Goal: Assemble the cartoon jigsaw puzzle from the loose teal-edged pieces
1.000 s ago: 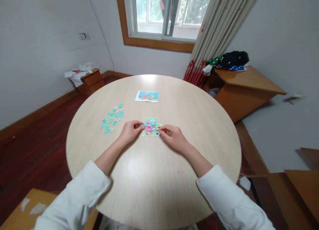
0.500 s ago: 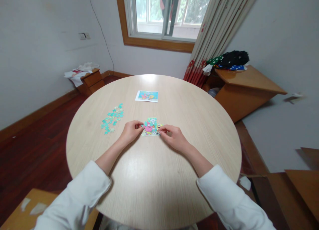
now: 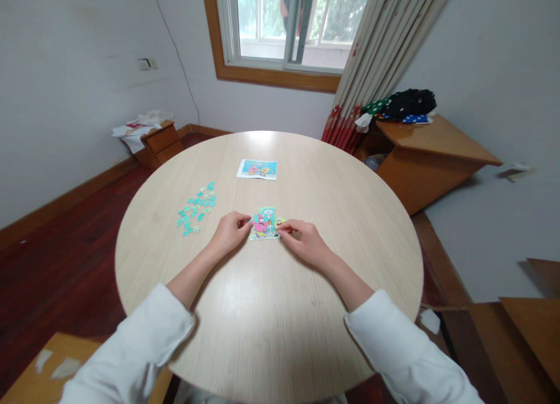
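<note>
A partly joined jigsaw puzzle (image 3: 264, 231) lies flat on the round table, showing a pink starfish figure, a pale figure and a yellow figure on a teal ground. My left hand (image 3: 230, 232) is closed in a pinch at its left edge, thumb and forefinger together. On the opposite side, my right hand (image 3: 303, 238) pinches the right edge beside the yellow figure and covers part of it. The fingertips hide exactly which pieces they grip. To the left of my left hand, several loose teal and pale puzzle pieces (image 3: 195, 208) are spread in a patch.
Beyond the puzzle, a printed reference picture (image 3: 258, 169) lies on the round wooden table (image 3: 262, 311). A tilted wooden cabinet (image 3: 431, 159) with cloths on top stands at the right. At the far left is a small drawer unit (image 3: 161, 141) with papers.
Both hands stay at the puzzle's edges with almost no movement. The teal bit at my left fingertips now sits against the puzzle's left edge and shows less.
</note>
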Demonstrator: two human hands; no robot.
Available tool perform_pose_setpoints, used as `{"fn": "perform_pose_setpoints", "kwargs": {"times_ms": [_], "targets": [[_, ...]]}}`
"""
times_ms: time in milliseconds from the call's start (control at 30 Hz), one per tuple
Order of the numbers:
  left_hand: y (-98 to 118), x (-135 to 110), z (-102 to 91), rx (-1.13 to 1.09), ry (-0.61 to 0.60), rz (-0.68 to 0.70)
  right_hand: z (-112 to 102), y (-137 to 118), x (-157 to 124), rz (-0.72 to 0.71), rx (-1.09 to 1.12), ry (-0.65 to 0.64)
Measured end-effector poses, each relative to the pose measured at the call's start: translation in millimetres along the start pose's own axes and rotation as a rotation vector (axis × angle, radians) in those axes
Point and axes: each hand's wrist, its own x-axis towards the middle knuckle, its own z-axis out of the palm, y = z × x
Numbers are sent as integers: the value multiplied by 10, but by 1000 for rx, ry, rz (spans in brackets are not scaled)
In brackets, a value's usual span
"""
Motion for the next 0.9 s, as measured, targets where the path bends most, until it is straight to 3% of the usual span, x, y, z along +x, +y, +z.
{"fn": "perform_pose_setpoints", "kwargs": {"times_ms": [200, 500, 700, 900], "targets": [[-30, -14, -2, -10, 78, 82, -12, -24, -1, 10, -12, -7], [-4, -50, 4, 218, -34, 192, -16, -27, 0, 5, -18, -4], [23, -60, -13, 173, 68, 220, -14, -18, 2, -3, -11, -2], [13, -63, -5, 185, -27, 210, -4, -10, 7, -14, -6, 4]]}}
